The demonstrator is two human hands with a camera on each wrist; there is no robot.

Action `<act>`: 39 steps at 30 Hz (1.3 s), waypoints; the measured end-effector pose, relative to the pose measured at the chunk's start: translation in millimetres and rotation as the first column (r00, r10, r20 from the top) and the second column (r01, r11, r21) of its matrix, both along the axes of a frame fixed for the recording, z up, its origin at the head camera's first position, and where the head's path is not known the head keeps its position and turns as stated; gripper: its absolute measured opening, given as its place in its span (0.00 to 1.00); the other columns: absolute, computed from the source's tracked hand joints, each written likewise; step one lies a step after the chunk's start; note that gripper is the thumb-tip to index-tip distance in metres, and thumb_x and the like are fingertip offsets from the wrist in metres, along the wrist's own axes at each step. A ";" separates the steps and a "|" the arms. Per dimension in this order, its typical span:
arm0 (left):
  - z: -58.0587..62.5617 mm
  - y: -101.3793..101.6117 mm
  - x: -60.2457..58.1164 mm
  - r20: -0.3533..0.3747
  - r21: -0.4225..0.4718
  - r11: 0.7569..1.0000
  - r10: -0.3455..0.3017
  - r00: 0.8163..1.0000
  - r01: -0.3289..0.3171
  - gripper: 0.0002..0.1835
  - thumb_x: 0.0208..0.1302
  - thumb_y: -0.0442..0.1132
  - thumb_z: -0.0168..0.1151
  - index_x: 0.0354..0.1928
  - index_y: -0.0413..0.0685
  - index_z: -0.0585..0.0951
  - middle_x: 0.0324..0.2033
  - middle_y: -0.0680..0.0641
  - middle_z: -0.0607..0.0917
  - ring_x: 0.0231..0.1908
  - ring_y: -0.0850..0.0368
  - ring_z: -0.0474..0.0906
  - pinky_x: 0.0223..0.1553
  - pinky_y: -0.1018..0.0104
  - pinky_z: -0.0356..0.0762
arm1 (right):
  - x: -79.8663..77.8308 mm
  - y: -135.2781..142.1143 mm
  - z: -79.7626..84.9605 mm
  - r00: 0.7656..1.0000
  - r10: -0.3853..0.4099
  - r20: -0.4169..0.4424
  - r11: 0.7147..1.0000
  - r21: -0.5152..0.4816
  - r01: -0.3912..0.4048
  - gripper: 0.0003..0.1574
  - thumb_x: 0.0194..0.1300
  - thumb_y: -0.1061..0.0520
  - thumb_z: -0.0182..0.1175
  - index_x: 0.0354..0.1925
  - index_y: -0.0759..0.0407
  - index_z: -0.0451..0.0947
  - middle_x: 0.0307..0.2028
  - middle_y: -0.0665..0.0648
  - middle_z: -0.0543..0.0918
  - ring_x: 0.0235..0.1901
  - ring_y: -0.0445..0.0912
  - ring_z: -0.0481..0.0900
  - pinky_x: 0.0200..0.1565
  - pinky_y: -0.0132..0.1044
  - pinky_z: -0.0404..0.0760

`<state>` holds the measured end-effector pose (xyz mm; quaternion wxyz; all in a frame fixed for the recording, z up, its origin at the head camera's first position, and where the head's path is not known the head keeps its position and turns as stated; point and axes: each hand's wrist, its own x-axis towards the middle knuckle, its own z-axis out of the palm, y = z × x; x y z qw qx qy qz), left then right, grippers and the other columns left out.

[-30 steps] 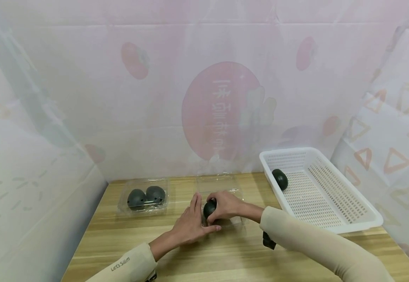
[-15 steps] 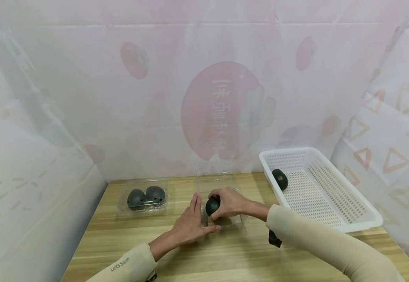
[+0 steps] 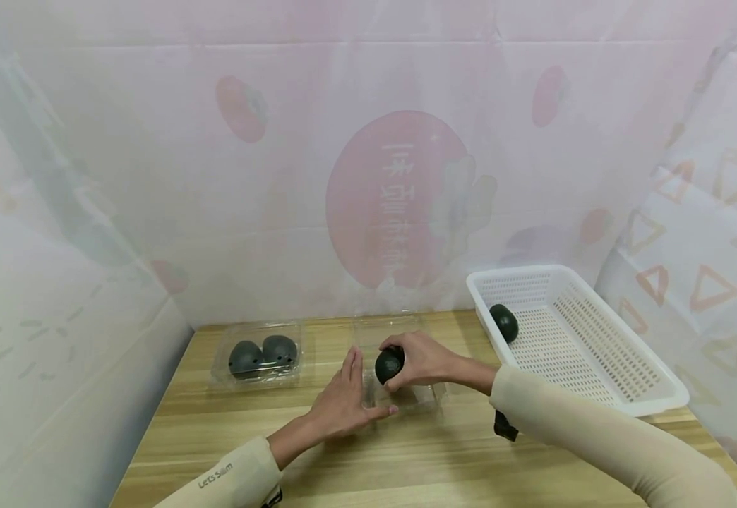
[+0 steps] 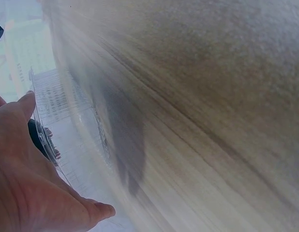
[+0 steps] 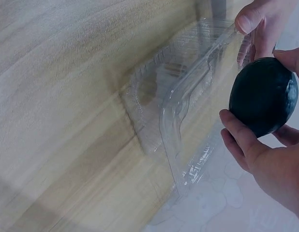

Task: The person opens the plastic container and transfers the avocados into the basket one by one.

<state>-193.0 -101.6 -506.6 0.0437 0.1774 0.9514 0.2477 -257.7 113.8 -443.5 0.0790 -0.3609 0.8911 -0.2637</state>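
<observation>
My right hand (image 3: 428, 358) grips a dark green, oval avocado-like fruit (image 3: 389, 365) between curled fingers and thumb. In the right wrist view, the held fruit (image 5: 263, 96) is above a clear plastic clamshell box (image 5: 176, 116). The box (image 3: 418, 398) lies on the table with its lid (image 3: 390, 326) folded back toward the wall. My left hand (image 3: 339, 403) rests against the box's front left corner, fingers straight along the left side and thumb stretched along the front. In the left wrist view, the left hand (image 4: 33, 179) touches the clear rim.
At the left, a second clear box (image 3: 257, 381) contains two dark fruits (image 3: 279, 349). A white perforated basket (image 3: 597, 339) stands at the right, with one dark green fruit (image 3: 504, 323) against its left wall. A printed cloth wall (image 3: 279, 212) rises behind the wooden table (image 3: 343, 480).
The right hand has shifted slightly right and away from the left hand, carrying the fruit, more of which now shows. The left hand and the boxes have stayed in place.
</observation>
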 end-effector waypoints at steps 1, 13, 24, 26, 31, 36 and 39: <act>0.6 0.1 0.0 -0.001 0.001 1.000 -0.002 1.000 0.002 0.71 0.62 0.76 0.65 0.83 0.30 0.43 0.83 0.29 0.43 0.77 0.27 0.58 0.70 0.38 0.69 | -0.1 1.1 0.2 1.000 0.002 -0.003 1.000 -0.005 -0.002 0.43 0.50 0.46 0.79 0.62 0.62 0.82 0.50 0.56 0.88 0.40 0.41 0.83 0.40 0.32 0.82; 0.7 0.1 -2.3 -0.031 -0.019 1.000 -0.011 0.999 0.010 0.70 0.62 0.77 0.64 0.83 0.28 0.45 0.82 0.28 0.46 0.78 0.27 0.56 0.73 0.36 0.64 | -1.3 9.6 1.2 1.000 -0.001 -0.027 0.993 -0.122 -0.002 0.46 0.51 0.46 0.78 0.65 0.64 0.81 0.57 0.59 0.87 0.53 0.50 0.84 0.48 0.34 0.83; 2.4 1.8 -7.2 -0.078 -0.013 1.000 -0.019 0.997 0.018 0.67 0.65 0.74 0.62 0.82 0.27 0.45 0.82 0.28 0.47 0.80 0.30 0.50 0.77 0.34 0.54 | -3.5 22.3 5.1 0.999 -0.049 0.012 0.979 -0.196 0.050 0.46 0.52 0.45 0.79 0.66 0.60 0.80 0.57 0.58 0.86 0.56 0.52 0.84 0.51 0.39 0.83; 3.4 3.0 -9.2 -0.087 -0.014 1.000 -0.015 0.996 0.014 0.66 0.66 0.71 0.64 0.82 0.28 0.46 0.82 0.28 0.48 0.81 0.31 0.49 0.77 0.34 0.53 | -3.7 24.2 6.0 0.998 -0.058 0.014 0.977 -0.204 0.060 0.46 0.52 0.45 0.79 0.67 0.60 0.79 0.58 0.58 0.85 0.57 0.54 0.84 0.53 0.41 0.83; 8.4 7.2 -15.7 -0.117 -0.027 0.999 -0.021 0.993 0.018 0.63 0.67 0.67 0.67 0.82 0.28 0.49 0.82 0.29 0.50 0.81 0.32 0.50 0.77 0.34 0.53 | -6.4 30.8 9.4 0.997 -0.067 0.026 0.965 -0.251 0.072 0.45 0.53 0.48 0.79 0.66 0.61 0.79 0.60 0.60 0.85 0.61 0.57 0.83 0.58 0.47 0.82; 16.0 13.4 -29.0 -0.104 -0.070 0.997 -0.040 0.994 0.033 0.62 0.67 0.70 0.64 0.84 0.32 0.48 0.83 0.32 0.49 0.83 0.36 0.46 0.79 0.35 0.48 | -10.5 38.3 13.8 0.997 -0.076 -0.010 0.949 -0.307 0.069 0.42 0.52 0.52 0.79 0.63 0.65 0.80 0.57 0.63 0.85 0.59 0.59 0.84 0.59 0.52 0.83; 21.4 18.2 -38.1 -0.088 -0.097 0.994 -0.063 0.994 0.054 0.63 0.68 0.74 0.59 0.84 0.35 0.47 0.84 0.34 0.49 0.83 0.38 0.44 0.79 0.36 0.46 | -11.7 43.0 18.5 0.996 -0.090 -0.018 0.942 -0.326 0.079 0.42 0.53 0.53 0.79 0.63 0.66 0.80 0.58 0.64 0.85 0.59 0.61 0.84 0.58 0.53 0.83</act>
